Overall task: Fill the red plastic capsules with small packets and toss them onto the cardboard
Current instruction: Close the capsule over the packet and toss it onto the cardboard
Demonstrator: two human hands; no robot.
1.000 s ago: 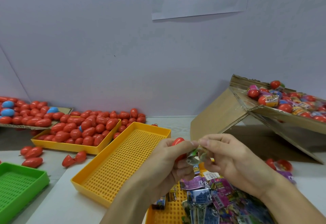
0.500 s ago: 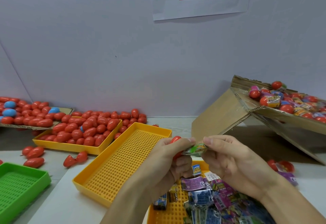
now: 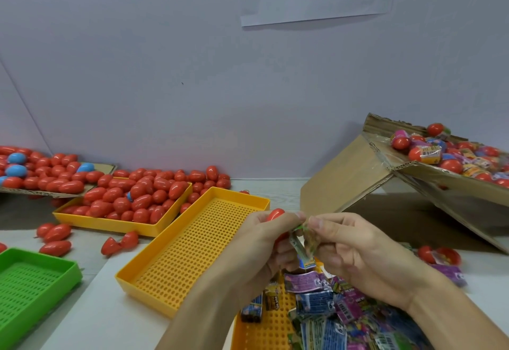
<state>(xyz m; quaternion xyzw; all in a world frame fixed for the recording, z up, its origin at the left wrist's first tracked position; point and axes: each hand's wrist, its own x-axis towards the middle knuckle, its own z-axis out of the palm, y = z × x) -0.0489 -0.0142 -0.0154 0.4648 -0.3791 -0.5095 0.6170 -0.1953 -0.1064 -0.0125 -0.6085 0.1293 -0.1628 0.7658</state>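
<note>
Red capsule point(image 3: 275, 214), centre frame, is gripped in the left hand point(image 3: 261, 242) while both thumbs and forefingers pinch a small packet point(image 3: 301, 242); the right hand point(image 3: 355, 250) apparently folds it to fit. Sloped cardboard point(image 3: 429, 181), at right, holds filled capsules.

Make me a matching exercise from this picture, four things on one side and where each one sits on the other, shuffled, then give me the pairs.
Things:
1. green tray
2. empty yellow tray
3. tilted cardboard
4. red capsule

Places:
A. in the left hand
B. far right
C. bottom left corner
D. centre, left of the hands

Pairs: 1-C, 2-D, 3-B, 4-A
</note>
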